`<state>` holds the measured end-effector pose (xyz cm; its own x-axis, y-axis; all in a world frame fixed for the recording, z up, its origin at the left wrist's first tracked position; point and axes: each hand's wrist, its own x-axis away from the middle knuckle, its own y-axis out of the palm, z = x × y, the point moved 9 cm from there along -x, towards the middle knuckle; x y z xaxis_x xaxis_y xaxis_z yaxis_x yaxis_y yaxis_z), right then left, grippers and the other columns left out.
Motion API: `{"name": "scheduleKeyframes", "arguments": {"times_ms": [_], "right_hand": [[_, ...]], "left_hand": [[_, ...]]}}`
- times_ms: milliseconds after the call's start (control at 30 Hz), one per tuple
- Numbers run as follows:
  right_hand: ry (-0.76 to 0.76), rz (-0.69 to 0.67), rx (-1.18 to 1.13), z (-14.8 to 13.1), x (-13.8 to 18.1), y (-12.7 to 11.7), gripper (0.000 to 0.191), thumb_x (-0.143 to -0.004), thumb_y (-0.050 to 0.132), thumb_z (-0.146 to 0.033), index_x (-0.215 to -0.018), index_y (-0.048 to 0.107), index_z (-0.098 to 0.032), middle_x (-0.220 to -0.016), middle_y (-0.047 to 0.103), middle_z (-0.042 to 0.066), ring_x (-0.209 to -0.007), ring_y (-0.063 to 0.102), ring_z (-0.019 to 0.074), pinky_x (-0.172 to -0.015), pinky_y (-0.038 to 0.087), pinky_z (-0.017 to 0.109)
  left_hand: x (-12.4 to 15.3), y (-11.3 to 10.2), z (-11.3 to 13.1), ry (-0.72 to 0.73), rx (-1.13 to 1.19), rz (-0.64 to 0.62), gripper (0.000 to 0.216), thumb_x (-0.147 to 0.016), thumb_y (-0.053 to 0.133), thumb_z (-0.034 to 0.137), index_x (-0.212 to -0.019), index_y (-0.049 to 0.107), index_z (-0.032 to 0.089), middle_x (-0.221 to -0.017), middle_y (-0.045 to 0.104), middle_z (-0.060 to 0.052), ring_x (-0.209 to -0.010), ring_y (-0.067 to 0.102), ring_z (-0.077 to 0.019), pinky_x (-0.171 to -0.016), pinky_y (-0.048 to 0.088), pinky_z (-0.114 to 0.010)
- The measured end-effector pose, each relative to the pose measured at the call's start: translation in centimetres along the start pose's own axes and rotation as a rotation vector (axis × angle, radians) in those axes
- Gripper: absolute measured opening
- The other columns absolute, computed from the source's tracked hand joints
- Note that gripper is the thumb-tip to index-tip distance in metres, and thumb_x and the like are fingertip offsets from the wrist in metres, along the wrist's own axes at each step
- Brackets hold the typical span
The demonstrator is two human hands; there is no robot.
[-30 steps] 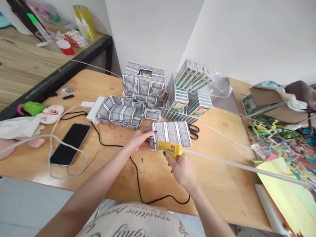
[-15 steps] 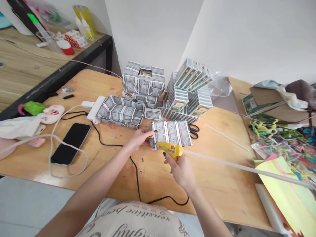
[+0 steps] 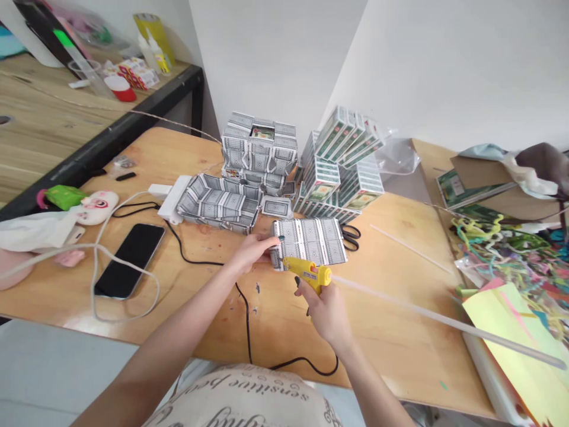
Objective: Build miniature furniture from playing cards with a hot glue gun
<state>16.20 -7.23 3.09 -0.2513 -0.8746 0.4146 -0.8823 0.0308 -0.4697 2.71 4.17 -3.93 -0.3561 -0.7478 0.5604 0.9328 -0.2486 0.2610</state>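
Note:
A flat panel of joined playing cards (image 3: pixel 315 240), patterned grey and white, lies on the table in front of me. My left hand (image 3: pixel 253 252) grips its left edge, the thumb on top and the other fingers hidden below. In my right hand (image 3: pixel 326 305) is a yellow hot glue gun (image 3: pixel 309 271), its nozzle at the panel's lower left edge. A long clear glue stick (image 3: pixel 444 320) sticks out of the gun's back. Black scissors (image 3: pixel 351 237) lie partly under the panel's right side.
Behind stand an open card tray (image 3: pixel 217 204), a card-covered box (image 3: pixel 260 145) and stacked green card packs (image 3: pixel 338 166). A phone (image 3: pixel 131 261) and white cable lie left. A black cord (image 3: pixel 248 320) crosses the front. Colourful scraps (image 3: pixel 515 255) are heaped right.
The view has shifted slightly. My left hand keeps its hold on the panel, and the glue gun stays at nearly the same place by its lower edge; the glue stick's rear end points a little lower.

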Motion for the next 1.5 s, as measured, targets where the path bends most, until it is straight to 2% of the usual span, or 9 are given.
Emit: {"name": "scheduleKeyframes", "arguments": {"times_ms": [233,433,700,1067,1500], "right_hand": [[0.023,0.027,0.029,0.0,0.5,0.1,0.032,-0.081,0.045,-0.044,-0.062,0.05,-0.019,-0.056,0.056,0.001,-0.046,0.048,0.0127,-0.047,0.038,0.025],[0.035,0.046,0.036,0.3,0.8,0.0,0.03,-0.08,0.044,-0.044,-0.064,0.048,-0.019,-0.055,0.054,0.001,-0.046,0.048,0.0128,-0.046,0.036,0.024],[0.025,0.086,0.043,0.1,1.2,-0.1,0.031,-0.079,0.046,-0.046,-0.063,0.048,-0.02,-0.053,0.053,0.0,-0.046,0.048,0.0131,-0.046,0.035,0.024],[0.023,0.071,0.045,0.5,1.4,0.2,0.03,-0.081,0.045,-0.046,-0.071,0.051,-0.018,-0.058,0.057,0.002,-0.049,0.051,0.0142,-0.049,0.038,0.025],[0.044,0.07,0.105,0.7,1.7,-0.1,0.034,-0.081,0.043,-0.049,-0.07,0.053,-0.018,-0.058,0.058,0.002,-0.051,0.053,0.0161,-0.05,0.037,0.025]], "left_hand": [[0.2,0.2,0.1,-0.011,0.001,0.005,0.015,-0.07,0.065,0.027,-0.074,0.065,0.013,-0.071,0.07,-0.006,-0.062,0.064,-0.0155,-0.058,0.055,-0.028],[0.0,0.2,0.0,-0.002,-0.005,-0.004,0.017,-0.069,0.066,0.029,-0.076,0.065,0.013,-0.071,0.07,-0.006,-0.061,0.064,-0.0159,-0.059,0.054,-0.028],[0.3,0.3,0.2,0.01,-0.004,-0.002,0.018,-0.069,0.065,0.029,-0.075,0.065,0.012,-0.072,0.071,-0.006,-0.063,0.065,-0.0167,-0.058,0.054,-0.028],[0.1,0.3,0.0,0.008,0.011,-0.015,0.017,-0.07,0.064,0.027,-0.078,0.067,0.012,-0.078,0.072,-0.008,-0.066,0.066,-0.0182,-0.061,0.056,-0.03],[0.0,0.1,-0.1,0.003,0.005,-0.016,0.015,-0.07,0.064,0.027,-0.077,0.066,0.014,-0.078,0.072,-0.008,-0.067,0.067,-0.0175,-0.062,0.056,-0.029]]}}
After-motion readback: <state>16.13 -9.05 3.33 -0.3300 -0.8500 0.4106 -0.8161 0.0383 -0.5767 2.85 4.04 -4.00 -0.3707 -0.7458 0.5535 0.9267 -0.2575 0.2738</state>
